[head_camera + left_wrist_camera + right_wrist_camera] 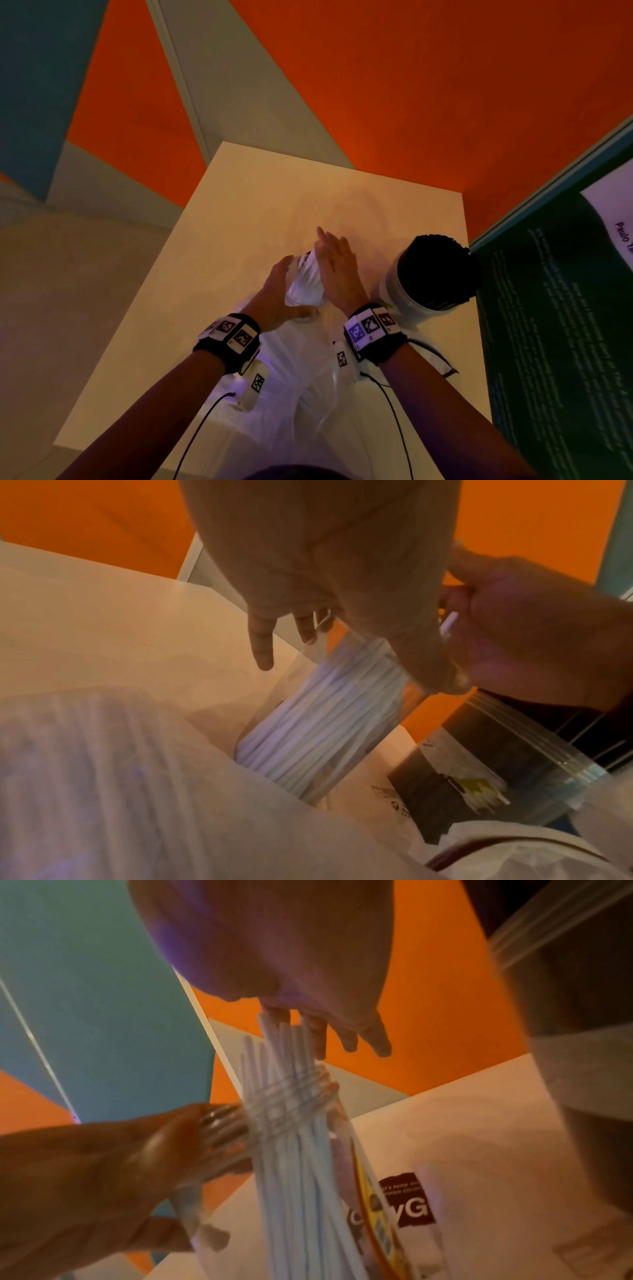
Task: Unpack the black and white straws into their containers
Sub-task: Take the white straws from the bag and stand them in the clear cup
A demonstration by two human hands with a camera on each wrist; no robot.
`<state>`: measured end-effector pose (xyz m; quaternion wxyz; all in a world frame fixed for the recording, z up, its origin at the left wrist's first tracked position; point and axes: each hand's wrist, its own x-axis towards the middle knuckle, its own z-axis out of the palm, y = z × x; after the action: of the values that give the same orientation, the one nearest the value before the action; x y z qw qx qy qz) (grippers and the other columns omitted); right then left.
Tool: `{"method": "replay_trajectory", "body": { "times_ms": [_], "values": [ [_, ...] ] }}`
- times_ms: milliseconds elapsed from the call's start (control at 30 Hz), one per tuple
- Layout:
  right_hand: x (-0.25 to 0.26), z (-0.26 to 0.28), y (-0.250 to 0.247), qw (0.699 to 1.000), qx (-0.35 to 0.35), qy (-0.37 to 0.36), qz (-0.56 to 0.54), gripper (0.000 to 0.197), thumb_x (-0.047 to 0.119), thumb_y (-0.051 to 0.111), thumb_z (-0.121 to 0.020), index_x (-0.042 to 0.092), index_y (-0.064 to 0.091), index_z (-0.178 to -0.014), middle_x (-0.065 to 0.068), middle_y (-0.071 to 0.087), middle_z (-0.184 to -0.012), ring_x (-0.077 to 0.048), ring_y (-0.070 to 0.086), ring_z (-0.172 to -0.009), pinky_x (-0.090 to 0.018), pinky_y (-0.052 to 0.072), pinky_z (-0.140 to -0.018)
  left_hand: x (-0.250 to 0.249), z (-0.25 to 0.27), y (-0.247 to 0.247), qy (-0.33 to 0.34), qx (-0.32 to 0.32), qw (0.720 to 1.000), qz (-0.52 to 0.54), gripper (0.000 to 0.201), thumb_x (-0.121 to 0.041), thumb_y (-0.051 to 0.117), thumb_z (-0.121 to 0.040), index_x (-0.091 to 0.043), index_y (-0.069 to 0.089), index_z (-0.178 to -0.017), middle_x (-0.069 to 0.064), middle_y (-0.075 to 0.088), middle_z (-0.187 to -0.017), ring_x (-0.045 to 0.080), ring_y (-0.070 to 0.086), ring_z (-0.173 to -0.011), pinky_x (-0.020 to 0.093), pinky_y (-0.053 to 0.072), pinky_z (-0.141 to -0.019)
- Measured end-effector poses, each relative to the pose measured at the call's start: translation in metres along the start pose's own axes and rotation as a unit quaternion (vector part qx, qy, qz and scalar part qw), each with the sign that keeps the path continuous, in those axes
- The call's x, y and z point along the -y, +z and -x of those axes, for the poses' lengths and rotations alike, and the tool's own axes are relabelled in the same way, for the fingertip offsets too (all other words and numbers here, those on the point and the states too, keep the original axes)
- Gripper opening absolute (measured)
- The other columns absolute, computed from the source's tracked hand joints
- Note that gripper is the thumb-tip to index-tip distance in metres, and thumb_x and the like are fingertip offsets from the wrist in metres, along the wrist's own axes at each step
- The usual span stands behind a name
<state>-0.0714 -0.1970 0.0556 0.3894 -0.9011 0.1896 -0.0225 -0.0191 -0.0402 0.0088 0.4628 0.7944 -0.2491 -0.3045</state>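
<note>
A clear jar (303, 301) of white straws (308, 277) stands tilted at the middle of the pale table (239, 205). My left hand (279, 281) grips the jar from its left side; its fingers (219, 1129) show through the plastic around the straws (294, 1164). My right hand (334, 260) lies flat, fingers (346, 1037) straight, against the right side and protruding tops of the straws (325, 718). A second clear container (407, 294), packed with black straws (438, 267), stands upright to the right, apart from both hands.
A crumpled clear plastic bag (301, 377) lies on the table's near part, under my wrists, with white straws inside (103, 777). A dark green poster board (555, 325) rises just right of the black straw container. Orange wall stands behind the table's far edge.
</note>
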Motion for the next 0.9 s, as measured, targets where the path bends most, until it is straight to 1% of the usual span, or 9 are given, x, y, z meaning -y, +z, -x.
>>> {"method": "replay_trajectory", "body": {
  "times_ms": [67,133,233,333,400,467,633,733,900],
  "values": [
    [0.002,0.011,-0.010,0.997,-0.029,-0.013,-0.072,0.047,0.036,0.024,-0.104,0.024,0.029,-0.149,0.001,0.029,-0.154,-0.004,0.016,-0.142,-0.030,0.005,-0.121,-0.002,0.004,-0.001,-0.004,-0.007,1.000,0.009,0.139,-0.042,0.090,-0.053,-0.026,-0.009,-0.150,-0.010,0.009,-0.156,0.004,0.019,-0.137,0.025,0.028,-0.104],
    [0.003,0.033,-0.021,0.985,-0.105,-0.051,-0.128,0.042,0.029,0.034,-0.102,0.013,0.045,-0.138,0.001,0.046,-0.137,0.003,0.032,-0.124,-0.010,0.019,-0.110,-0.004,0.014,-0.003,-0.015,-0.034,0.999,0.024,0.143,-0.037,0.091,-0.053,-0.023,-0.014,-0.149,-0.013,0.005,-0.155,0.009,0.016,-0.140,0.026,0.028,-0.104],
    [-0.002,0.080,-0.030,0.975,-0.151,-0.123,-0.107,0.020,0.012,0.046,-0.090,0.006,0.062,-0.098,-0.004,0.061,-0.098,-0.013,0.055,-0.091,-0.020,0.043,-0.082,-0.008,0.044,-0.005,-0.019,-0.076,0.996,-0.046,0.128,-0.061,0.082,-0.052,-0.024,0.006,-0.149,-0.006,0.016,-0.149,0.015,0.024,-0.134,0.035,0.032,-0.104],
    [-0.011,0.123,-0.022,0.994,0.065,-0.084,-0.037,0.017,0.004,0.045,-0.078,0.013,0.059,-0.072,-0.002,0.058,-0.076,-0.015,0.053,-0.072,-0.024,0.040,-0.069,-0.015,0.081,0.001,0.017,-0.023,0.983,-0.182,0.099,-0.080,0.061,-0.059,-0.021,0.034,-0.134,-0.007,0.037,-0.121,0.013,0.041,-0.112,0.029,0.039,-0.091],
    [-0.020,0.142,-0.003,0.961,0.259,-0.030,0.090,0.021,0.005,0.048,-0.082,0.013,0.067,-0.076,-0.006,0.066,-0.089,-0.019,0.060,-0.084,-0.027,0.045,-0.078,-0.019,0.098,0.012,0.003,0.069,0.967,-0.245,0.078,-0.078,0.056,-0.069,-0.025,0.040,-0.124,-0.009,0.043,-0.113,0.013,0.049,-0.101,0.028,0.042,-0.083],
    [-0.028,0.154,0.023,0.930,0.340,-0.009,0.142,0.021,0.008,0.051,-0.088,0.008,0.071,-0.089,-0.009,0.068,-0.105,-0.022,0.061,-0.099,-0.029,0.046,-0.089,-0.021,0.109,0.023,-0.007,0.136,0.942,-0.308,0.061,-0.065,0.057,-0.080,-0.023,0.043,-0.122,-0.004,0.050,-0.113,0.016,0.054,-0.094,0.030,0.045,-0.080],
    [-0.019,0.158,0.083,0.959,0.254,0.026,0.125,0.032,0.016,0.046,-0.095,0.002,0.060,-0.121,-0.016,0.057,-0.128,-0.029,0.051,-0.122,-0.035,0.038,-0.104,-0.026,0.122,0.027,-0.016,0.133,0.945,-0.298,0.030,-0.024,0.055,-0.090,-0.014,0.051,-0.118,0.008,0.062,-0.111,0.024,0.059,-0.093,0.032,0.047,-0.079],
    [-0.013,0.156,0.106,0.966,0.210,0.034,0.149,0.031,0.008,0.041,-0.093,0.004,0.063,-0.116,-0.015,0.064,-0.120,-0.028,0.059,-0.113,-0.035,0.044,-0.098,-0.028,0.128,0.018,-0.004,0.103,0.960,-0.261,0.028,-0.025,0.058,-0.090,-0.014,0.054,-0.116,0.005,0.062,-0.102,0.019,0.056,-0.082,0.028,0.045,-0.073],
    [-0.009,0.155,0.121,0.965,0.188,0.045,0.176,0.036,0.006,0.034,-0.097,0.006,0.052,-0.129,-0.015,0.056,-0.131,-0.029,0.055,-0.119,-0.039,0.042,-0.102,-0.027,0.138,0.010,0.006,0.083,0.977,-0.194,0.027,-0.022,0.062,-0.089,-0.011,0.057,-0.114,0.004,0.057,-0.093,0.014,0.051,-0.073,0.022,0.036,-0.066]
  ]
}}
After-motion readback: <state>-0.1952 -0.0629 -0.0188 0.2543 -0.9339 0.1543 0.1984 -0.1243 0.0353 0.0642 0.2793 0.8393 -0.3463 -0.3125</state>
